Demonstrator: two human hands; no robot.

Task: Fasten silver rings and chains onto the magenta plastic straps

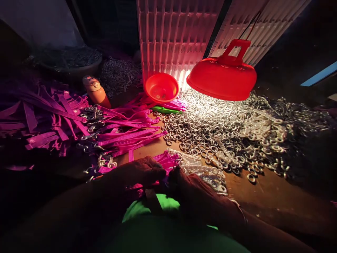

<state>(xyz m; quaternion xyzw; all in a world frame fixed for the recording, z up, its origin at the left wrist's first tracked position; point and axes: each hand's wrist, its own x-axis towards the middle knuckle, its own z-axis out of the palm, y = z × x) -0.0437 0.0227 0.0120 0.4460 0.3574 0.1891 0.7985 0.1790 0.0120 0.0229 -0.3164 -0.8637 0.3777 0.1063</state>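
Close together at the front of the table are my left hand (147,171) and my right hand (185,181), both in deep shadow. Their fingers are closed and the fingertips almost meet. Pink strap material (135,189) shows under my left hand, and a purplish bit shows between the hands, so the left appears to pinch a pink strap. Whatever is in my right fingers is hidden by the dark. Just beyond the fingertips lie pink straps (168,160) in a bundle. White braided pieces with rings (205,172) lie beside my right hand.
A big heap of metal rings (197,138) spreads to the right under a hanging red lamp (222,79). Pink straps (126,140) are piled at left near an orange bottle (98,95). A red bowl (162,88) stands behind, with a green strip (167,110) before it.
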